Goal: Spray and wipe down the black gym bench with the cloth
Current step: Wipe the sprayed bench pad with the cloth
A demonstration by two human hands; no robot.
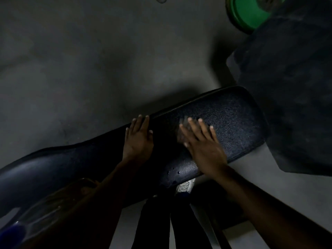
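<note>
The black gym bench [233, 119] runs diagonally from lower left to upper right, its textured pad speckled with droplets near the front edge. My left hand [138, 141] lies flat on the pad by its far edge, fingers apart, holding nothing. My right hand [203, 146] is motion-blurred and pressed palm-down on the pad, fingers spread over a greyish cloth [181, 130], of which only a smeared strip shows beside my fingers. A clear spray bottle [46, 207] with a blue end sits at the lower left, under my left forearm.
A green weight plate [246, 13] leans at the top right. A large dark padded object [296, 87] overhangs the bench's right end. Grey concrete floor [71, 69] lies beyond the bench. My dark trouser legs and a white shoe [185, 186] show below the pad.
</note>
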